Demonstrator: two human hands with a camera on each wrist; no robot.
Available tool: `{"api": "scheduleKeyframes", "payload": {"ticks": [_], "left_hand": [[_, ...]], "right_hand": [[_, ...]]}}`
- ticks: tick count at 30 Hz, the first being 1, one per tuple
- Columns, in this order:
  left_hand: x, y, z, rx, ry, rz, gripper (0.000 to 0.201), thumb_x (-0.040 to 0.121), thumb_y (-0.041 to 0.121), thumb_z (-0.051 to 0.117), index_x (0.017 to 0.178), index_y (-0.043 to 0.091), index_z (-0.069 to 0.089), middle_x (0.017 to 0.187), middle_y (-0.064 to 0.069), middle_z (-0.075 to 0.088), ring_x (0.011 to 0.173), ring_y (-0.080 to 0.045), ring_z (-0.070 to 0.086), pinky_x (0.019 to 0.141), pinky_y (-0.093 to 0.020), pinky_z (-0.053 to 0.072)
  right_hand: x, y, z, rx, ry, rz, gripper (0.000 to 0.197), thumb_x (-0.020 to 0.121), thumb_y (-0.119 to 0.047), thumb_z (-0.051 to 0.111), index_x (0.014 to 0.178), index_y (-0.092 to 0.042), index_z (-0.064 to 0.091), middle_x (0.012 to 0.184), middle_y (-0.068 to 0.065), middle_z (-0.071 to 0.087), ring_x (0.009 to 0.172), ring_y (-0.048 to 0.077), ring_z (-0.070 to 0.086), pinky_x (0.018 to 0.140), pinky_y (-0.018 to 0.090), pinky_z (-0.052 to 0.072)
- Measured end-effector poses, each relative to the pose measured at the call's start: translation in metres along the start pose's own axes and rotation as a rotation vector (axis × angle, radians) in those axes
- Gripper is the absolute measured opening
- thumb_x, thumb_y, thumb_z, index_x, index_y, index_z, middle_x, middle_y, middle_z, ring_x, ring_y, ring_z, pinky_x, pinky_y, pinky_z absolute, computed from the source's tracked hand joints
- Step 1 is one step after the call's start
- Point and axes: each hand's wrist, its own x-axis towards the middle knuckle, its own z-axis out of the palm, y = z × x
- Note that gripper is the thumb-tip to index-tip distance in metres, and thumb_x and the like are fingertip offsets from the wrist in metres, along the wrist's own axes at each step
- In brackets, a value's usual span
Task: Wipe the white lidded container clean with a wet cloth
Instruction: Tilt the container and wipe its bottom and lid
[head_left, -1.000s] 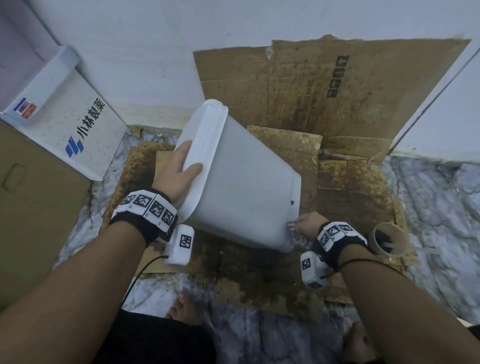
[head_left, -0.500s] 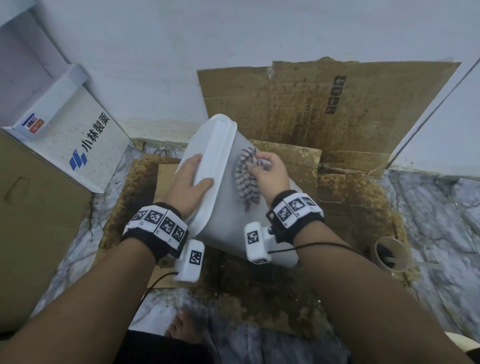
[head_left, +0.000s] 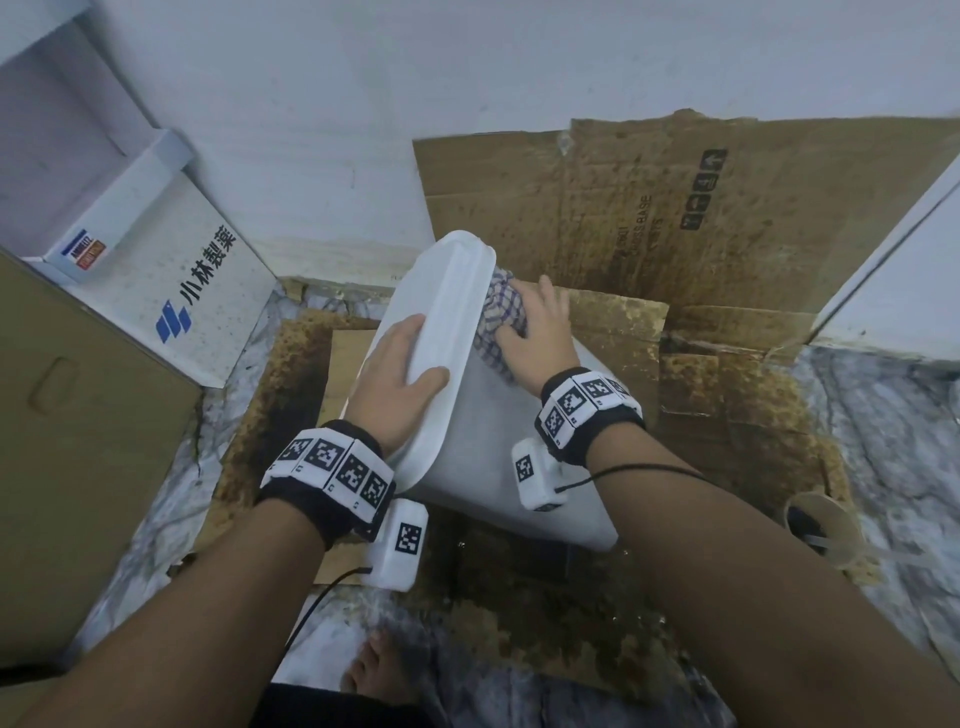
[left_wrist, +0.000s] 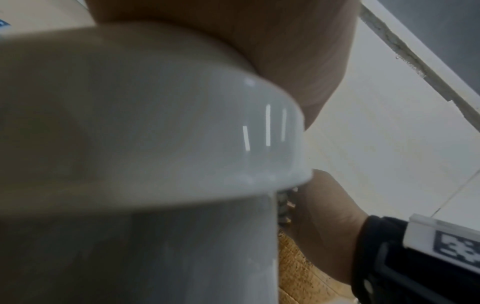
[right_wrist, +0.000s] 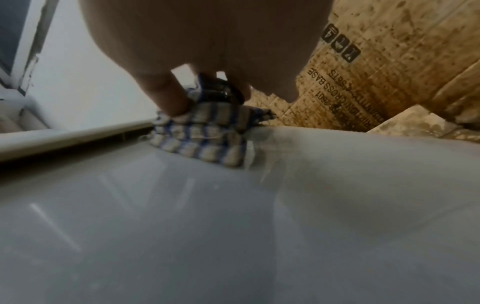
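While my left hand (head_left: 397, 382) props the white lidded container (head_left: 498, 441) on its lower edge, tilted toward me over the stained cardboard (head_left: 727, 395) on the floor, the whole job rests on one narrow line of contact. My left fingers (head_left: 410, 332) lie flat across the lid (head_left: 441, 322), thumb hooked over its rim, so I am bracing it and not truly gripping it. My right hand (head_left: 537, 338) bunches the checked cloth (head_left: 501, 312) against the side wall just under the lid's lip, fingers curled round the wad; the right wrist view shows them digging into the folds.

What worries me most is the push. I judge that if I scrub hard toward the lid, the force runs straight into my left palm, and the glossy plastic could slide out from under it, letting the container roll or drop flat. The cardboard underneath looks damp and soft, so the bottom edge may skid too.

The lid is the second risk: I cannot tell whether it is latched, and pressure up under its lip could pop it loose.

A wet cloth on a smooth wall also slips suddenly, and my knuckles would then hit the rim. The paper cup (head_left: 821, 530) standing off to my right is near enough that a swinging elbow could knock it over.
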Motion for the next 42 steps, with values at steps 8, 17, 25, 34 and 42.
{"api": "scheduleKeyframes", "payload": {"ticks": [8, 17, 25, 34, 42], "left_hand": [[0.002, -0.009, -0.005, -0.045, -0.011, -0.043, 0.072, 0.078, 0.042, 0.052, 0.145, 0.031, 0.030, 0.146, 0.005, 0.038, 0.132, -0.020, 0.041, 0.110, -0.050, 0.034], [0.002, -0.008, -0.004, -0.046, -0.006, -0.042, 0.073, 0.078, 0.041, 0.053, 0.146, 0.030, 0.029, 0.147, 0.006, 0.036, 0.133, -0.019, 0.040, 0.110, -0.049, 0.034], [0.000, -0.006, -0.009, -0.037, 0.022, -0.073, 0.072, 0.076, 0.037, 0.051, 0.145, 0.025, 0.034, 0.145, 0.004, 0.038, 0.130, -0.018, 0.040, 0.111, -0.047, 0.034], [-0.002, -0.017, -0.018, -0.071, -0.014, -0.147, 0.072, 0.074, 0.049, 0.052, 0.142, 0.043, 0.032, 0.143, 0.009, 0.045, 0.122, -0.020, 0.051, 0.103, -0.051, 0.043], [-0.003, -0.016, -0.020, -0.181, 0.017, -0.187, 0.062, 0.077, 0.036, 0.055, 0.135, 0.052, 0.042, 0.132, 0.014, 0.057, 0.113, -0.021, 0.059, 0.098, -0.051, 0.048]], "right_hand": [[0.006, 0.010, 0.007, -0.075, -0.011, -0.147, 0.065, 0.091, -0.018, 0.048, 0.151, -0.021, 0.024, 0.148, 0.010, 0.039, 0.136, 0.028, 0.035, 0.117, 0.052, 0.015], [0.028, 0.008, 0.020, 0.108, 0.221, -0.107, 0.047, 0.092, -0.030, 0.052, 0.138, -0.026, 0.045, 0.124, 0.012, 0.059, 0.114, 0.034, 0.052, 0.102, 0.043, 0.039], [0.022, 0.019, 0.025, -0.077, 0.074, -0.128, 0.058, 0.099, -0.022, 0.047, 0.152, -0.030, 0.023, 0.155, 0.010, 0.032, 0.133, 0.033, 0.035, 0.110, 0.035, 0.025], [0.021, 0.052, 0.028, -0.060, 0.027, -0.035, 0.058, 0.098, -0.012, 0.049, 0.151, -0.025, 0.028, 0.159, 0.010, 0.024, 0.140, 0.032, 0.031, 0.114, 0.032, 0.024], [0.014, 0.108, 0.008, -0.056, 0.053, 0.146, 0.055, 0.097, -0.011, 0.049, 0.148, -0.023, 0.035, 0.153, 0.008, 0.036, 0.136, 0.032, 0.038, 0.112, 0.030, 0.028]]}}
